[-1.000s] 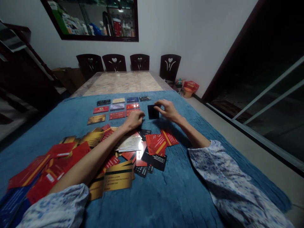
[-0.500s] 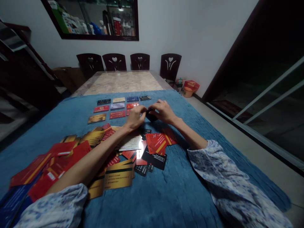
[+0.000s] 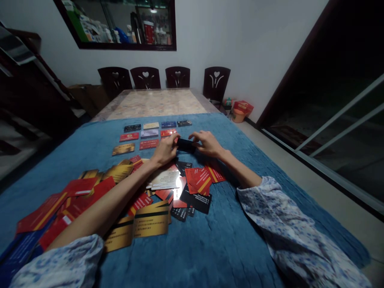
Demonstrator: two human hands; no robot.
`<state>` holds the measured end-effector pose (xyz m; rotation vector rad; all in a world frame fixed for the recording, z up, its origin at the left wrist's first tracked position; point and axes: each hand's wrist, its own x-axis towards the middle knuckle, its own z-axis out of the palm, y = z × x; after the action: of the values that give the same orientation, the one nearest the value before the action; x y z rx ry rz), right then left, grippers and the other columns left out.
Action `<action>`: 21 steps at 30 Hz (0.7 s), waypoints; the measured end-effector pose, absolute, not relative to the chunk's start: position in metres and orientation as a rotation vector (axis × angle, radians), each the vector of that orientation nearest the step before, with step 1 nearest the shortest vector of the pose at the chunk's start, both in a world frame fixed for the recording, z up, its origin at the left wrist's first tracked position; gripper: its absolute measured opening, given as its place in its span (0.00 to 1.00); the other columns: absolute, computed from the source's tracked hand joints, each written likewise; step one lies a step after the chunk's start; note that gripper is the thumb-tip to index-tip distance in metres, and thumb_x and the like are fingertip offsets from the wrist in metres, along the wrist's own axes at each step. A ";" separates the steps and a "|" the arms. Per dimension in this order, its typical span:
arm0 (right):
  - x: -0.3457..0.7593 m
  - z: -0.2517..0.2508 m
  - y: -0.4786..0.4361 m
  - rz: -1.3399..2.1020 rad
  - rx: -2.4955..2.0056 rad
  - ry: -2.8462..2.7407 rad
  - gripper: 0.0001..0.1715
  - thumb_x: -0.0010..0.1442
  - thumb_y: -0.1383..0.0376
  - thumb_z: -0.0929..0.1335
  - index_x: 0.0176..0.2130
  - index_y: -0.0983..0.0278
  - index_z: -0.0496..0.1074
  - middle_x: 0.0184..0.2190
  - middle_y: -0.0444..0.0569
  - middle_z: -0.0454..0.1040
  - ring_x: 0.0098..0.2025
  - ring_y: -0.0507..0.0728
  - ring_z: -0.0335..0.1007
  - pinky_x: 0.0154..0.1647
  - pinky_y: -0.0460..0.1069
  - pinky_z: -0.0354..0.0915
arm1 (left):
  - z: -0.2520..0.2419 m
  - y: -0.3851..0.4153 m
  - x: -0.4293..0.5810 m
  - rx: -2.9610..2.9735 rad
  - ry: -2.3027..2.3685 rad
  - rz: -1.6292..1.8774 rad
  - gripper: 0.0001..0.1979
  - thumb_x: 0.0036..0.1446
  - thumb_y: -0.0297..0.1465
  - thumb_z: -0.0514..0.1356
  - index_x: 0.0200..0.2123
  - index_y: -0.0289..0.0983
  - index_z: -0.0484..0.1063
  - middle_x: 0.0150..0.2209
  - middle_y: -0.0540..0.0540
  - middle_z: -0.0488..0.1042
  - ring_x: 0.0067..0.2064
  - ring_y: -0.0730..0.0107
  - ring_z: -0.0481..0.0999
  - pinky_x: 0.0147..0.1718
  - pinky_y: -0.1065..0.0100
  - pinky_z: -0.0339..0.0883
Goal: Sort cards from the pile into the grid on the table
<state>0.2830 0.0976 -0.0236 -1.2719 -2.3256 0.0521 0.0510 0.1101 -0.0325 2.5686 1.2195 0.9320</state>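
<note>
Between my two hands is a black card stack (image 3: 186,145), held upright on its long edge just above the blue cloth. My left hand (image 3: 165,149) pinches its left end, and my right hand (image 3: 207,143) grips its right end with thumb and fingers. Beyond my left hand lie neat rows of card stacks, among them a red stack (image 3: 149,144), a lilac stack (image 3: 149,133) and a gold stack (image 3: 123,149). Under and in front of my forearms spreads a loose heap with gold cards (image 3: 151,221), red cards (image 3: 199,181), black cards (image 3: 196,200) and a white card (image 3: 165,180).
A blue cloth (image 3: 228,236) covers the near part of the table, with the bare patterned tabletop (image 3: 162,100) beyond. Several dark chairs (image 3: 177,77) line the far wall. On the floor at the right stand a bucket (image 3: 238,116) and a red bag (image 3: 243,107).
The black stack has turned from slanted to lengthwise between my hands, its long face now towards me. My left hand has shifted slightly left and the hands are a little farther apart.
</note>
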 end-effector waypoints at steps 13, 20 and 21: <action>0.289 -0.032 0.101 -0.019 -1.282 -2.352 0.15 0.65 0.69 0.65 0.50 0.60 0.76 0.41 0.51 0.80 0.43 0.61 0.68 0.46 0.53 0.58 | -0.042 0.113 0.054 2.602 1.241 0.818 0.20 0.56 0.22 0.54 0.51 0.35 0.75 0.35 0.43 0.81 0.37 0.61 0.81 0.41 0.65 0.71; 0.287 -0.029 0.094 -0.035 -1.400 -2.458 0.29 0.60 0.63 0.70 0.60 0.61 0.69 0.53 0.57 0.76 0.53 0.66 0.68 0.48 0.55 0.60 | -0.042 0.110 0.053 2.637 1.275 0.697 0.23 0.56 0.24 0.58 0.56 0.35 0.71 0.40 0.40 0.82 0.41 0.56 0.81 0.44 0.61 0.73; 0.287 -0.029 0.093 -0.024 -1.418 -2.471 0.31 0.60 0.62 0.71 0.62 0.61 0.68 0.54 0.57 0.75 0.54 0.67 0.68 0.48 0.55 0.60 | -0.042 0.110 0.053 2.636 1.282 0.686 0.23 0.56 0.24 0.58 0.56 0.35 0.71 0.40 0.40 0.82 0.41 0.56 0.81 0.44 0.61 0.73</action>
<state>0.2871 0.0930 -0.0289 -1.4175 -2.4706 -0.0238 0.0532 0.1097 -0.0420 2.6359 1.2816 0.6857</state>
